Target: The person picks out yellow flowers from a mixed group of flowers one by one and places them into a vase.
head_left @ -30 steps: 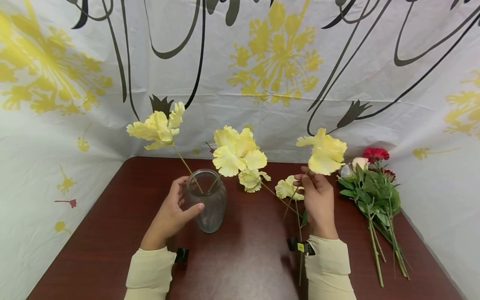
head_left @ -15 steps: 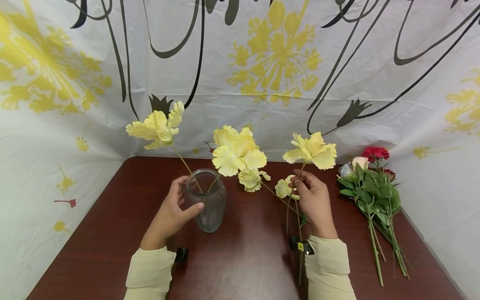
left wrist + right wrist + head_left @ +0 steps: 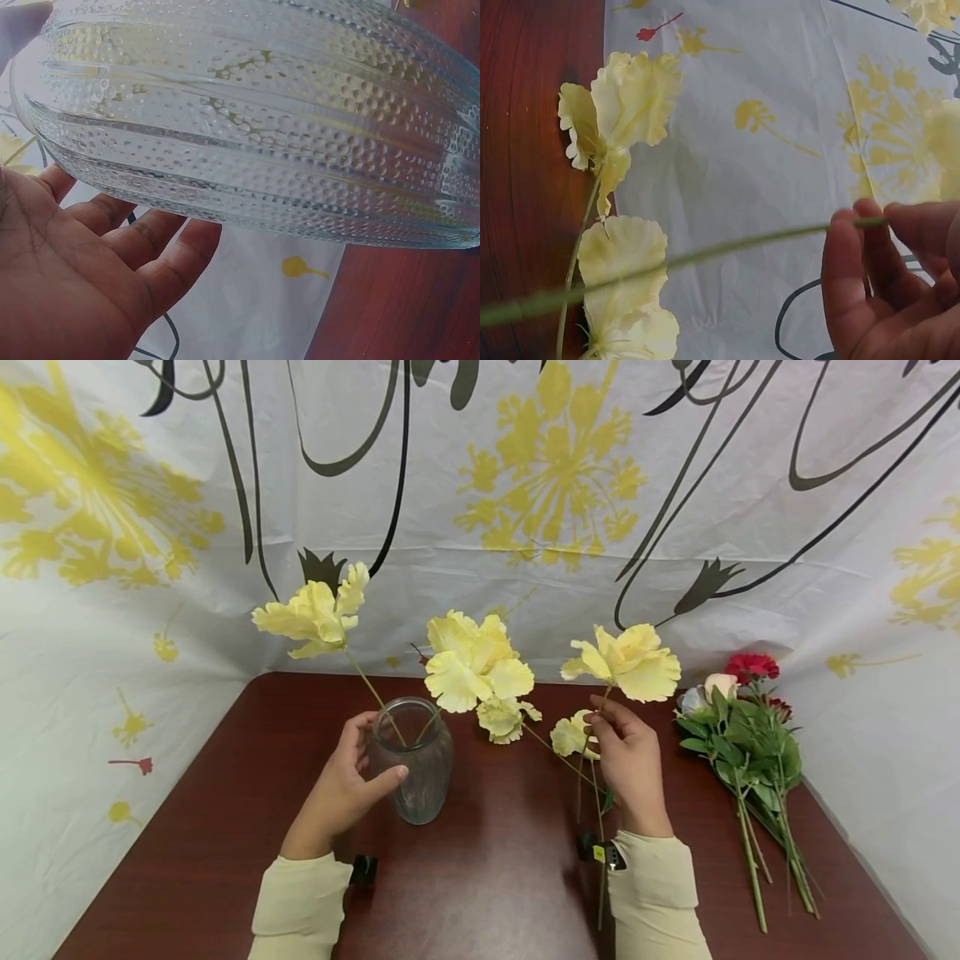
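A clear glass vase (image 3: 423,785) stands on the table, its ribbed, dimpled wall filling the left wrist view. My left hand (image 3: 352,781) holds the vase round its upper left side, thumb in front and fingers behind. Two yellow flowers lean out of the vase, one yellow flower (image 3: 311,617) to the left and another yellow bloom (image 3: 474,664) to the right. My right hand (image 3: 630,764) pinches the thin green stem (image 3: 757,240) of a yellow flower (image 3: 626,662), holding it upright just below the bloom. Two more yellow flowers lie behind and below that hand, including a small yellow bloom (image 3: 573,735).
At the right of the table (image 3: 480,893) lies a bunch of leafy flowers (image 3: 750,752) with a red bloom (image 3: 752,668) and pale roses. Another yellow bloom (image 3: 504,720) lies between the vase and my right hand. A patterned white sheet (image 3: 480,527) hangs behind.
The flower in my right hand has turned and shifted left, its stem now more upright, and the hand moved slightly left. My left hand and the vase have stayed put.
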`<action>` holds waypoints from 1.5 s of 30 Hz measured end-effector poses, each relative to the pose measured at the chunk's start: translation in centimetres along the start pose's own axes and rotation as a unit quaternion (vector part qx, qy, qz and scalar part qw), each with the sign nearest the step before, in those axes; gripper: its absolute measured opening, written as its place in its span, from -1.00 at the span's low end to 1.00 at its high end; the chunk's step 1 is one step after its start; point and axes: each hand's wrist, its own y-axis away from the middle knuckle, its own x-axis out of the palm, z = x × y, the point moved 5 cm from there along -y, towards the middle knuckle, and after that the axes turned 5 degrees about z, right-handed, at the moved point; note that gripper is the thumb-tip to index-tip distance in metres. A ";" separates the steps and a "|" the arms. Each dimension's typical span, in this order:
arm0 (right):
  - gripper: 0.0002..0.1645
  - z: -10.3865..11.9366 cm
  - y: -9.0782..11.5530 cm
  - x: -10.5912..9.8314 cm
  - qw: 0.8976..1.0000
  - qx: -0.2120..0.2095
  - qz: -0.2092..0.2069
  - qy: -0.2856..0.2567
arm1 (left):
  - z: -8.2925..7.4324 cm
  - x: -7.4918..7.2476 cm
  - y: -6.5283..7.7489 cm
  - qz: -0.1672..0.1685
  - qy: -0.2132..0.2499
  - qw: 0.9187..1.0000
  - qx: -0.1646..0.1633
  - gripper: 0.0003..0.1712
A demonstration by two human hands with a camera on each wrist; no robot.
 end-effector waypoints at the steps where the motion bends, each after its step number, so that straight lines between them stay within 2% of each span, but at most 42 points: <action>1: -0.63 0.0 0.0 -0.1 1.000 0.002 -0.010 -0.004 | 0.0 0.0 0.0 0.000 0.001 1.000 0.000 -0.16; 6: -0.61 -0.2 0.0 -0.2 0.999 0.015 -0.035 -0.028 | -0.1 0.0 0.0 0.001 0.000 1.000 -0.002 -0.15; 14: -0.64 -0.3 0.2 0.0 0.997 0.035 -0.020 -0.061 | -0.1 0.0 0.0 0.001 0.000 1.000 0.000 -0.16; 20: -0.69 -0.1 0.2 -0.2 0.994 0.026 -0.046 -0.092 | -0.2 0.1 0.0 0.002 0.005 1.000 0.006 -0.16; 24: -0.69 0.2 0.2 -0.4 0.988 0.019 -0.064 -0.136 | -0.2 0.1 0.0 0.005 0.005 1.000 0.005 -0.16; 31: -0.65 1.7 0.3 0.2 0.977 -0.026 -0.068 -0.200 | -0.1 0.0 -0.1 0.001 0.001 1.000 0.006 -0.16; 36: -0.66 3.5 0.3 1.1 0.961 -0.075 -0.068 -0.259 | 0.0 0.0 -0.1 0.001 0.003 1.000 0.004 -0.15; 45: -0.67 8.0 0.8 2.1 0.904 -0.153 -0.071 -0.393 | 0.1 0.1 -0.2 0.004 0.003 1.000 0.003 -0.16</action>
